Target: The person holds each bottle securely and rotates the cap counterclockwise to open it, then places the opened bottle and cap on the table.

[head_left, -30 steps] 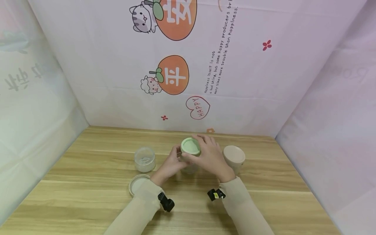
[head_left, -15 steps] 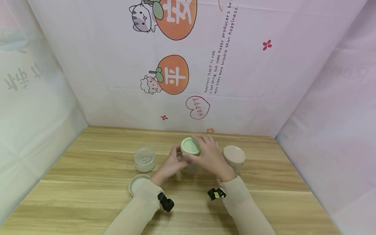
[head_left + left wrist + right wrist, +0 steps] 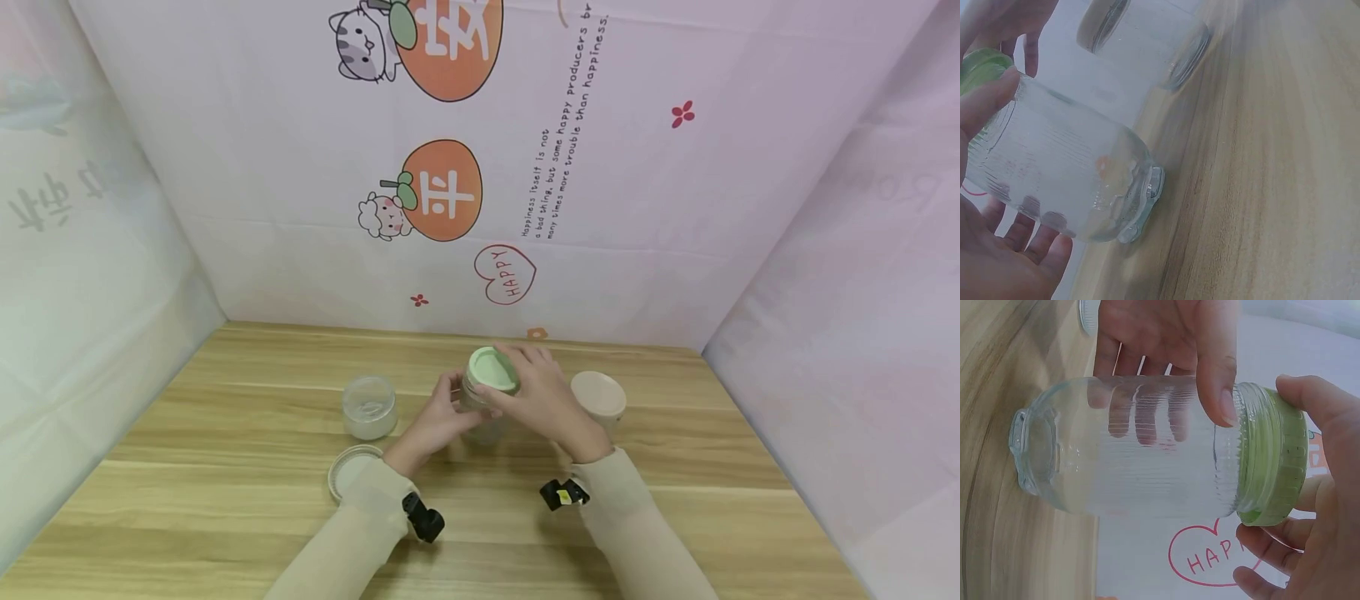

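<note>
A clear ribbed glass jar with a light green lid stands in the middle, both hands on it. My left hand grips the jar's body, its thumb across the front near the neck and its fingers behind the glass. With thumb and fingers spread round the rim, my right hand holds the lid. In the right wrist view the lid sits slightly askew over the threaded neck, threads showing through the glass. The jar's base is close over the wooden table.
To the right stands another glass jar with a beige lid. A short clear jar without a lid is on the left. In front of it lies a round pale lid, partly hidden by the left sleeve. Printed cloth hangs behind the table.
My right hand and wrist have shifted slightly to the right, and the green lid has moved a little right and up with them. The left hand stays in place round the jar.
</note>
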A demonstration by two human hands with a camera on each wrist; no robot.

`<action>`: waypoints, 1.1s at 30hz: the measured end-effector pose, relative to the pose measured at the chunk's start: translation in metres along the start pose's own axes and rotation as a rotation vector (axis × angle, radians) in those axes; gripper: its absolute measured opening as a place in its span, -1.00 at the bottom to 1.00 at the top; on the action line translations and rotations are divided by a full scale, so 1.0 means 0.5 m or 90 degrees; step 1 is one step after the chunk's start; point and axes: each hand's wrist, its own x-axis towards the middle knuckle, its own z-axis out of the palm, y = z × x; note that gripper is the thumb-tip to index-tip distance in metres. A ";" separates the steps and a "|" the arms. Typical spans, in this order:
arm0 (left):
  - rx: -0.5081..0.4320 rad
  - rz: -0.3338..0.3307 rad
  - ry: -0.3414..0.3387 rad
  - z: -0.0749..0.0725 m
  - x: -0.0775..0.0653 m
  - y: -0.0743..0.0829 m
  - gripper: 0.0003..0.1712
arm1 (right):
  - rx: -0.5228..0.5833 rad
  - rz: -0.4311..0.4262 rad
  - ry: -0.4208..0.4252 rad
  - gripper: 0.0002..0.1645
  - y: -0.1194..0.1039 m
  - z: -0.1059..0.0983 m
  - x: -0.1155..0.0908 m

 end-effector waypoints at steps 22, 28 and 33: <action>-0.008 0.023 -0.006 -0.002 -0.008 0.004 -0.06 | 0.063 -0.043 -0.025 0.03 0.001 -0.046 -0.047; -0.005 0.030 -0.009 0.000 -0.003 -0.004 -0.08 | 0.052 -0.052 -0.044 0.09 0.004 -0.049 -0.064; 0.009 0.009 -0.002 0.001 -0.001 0.001 -0.03 | 0.070 -0.053 -0.064 0.12 0.003 -0.056 -0.077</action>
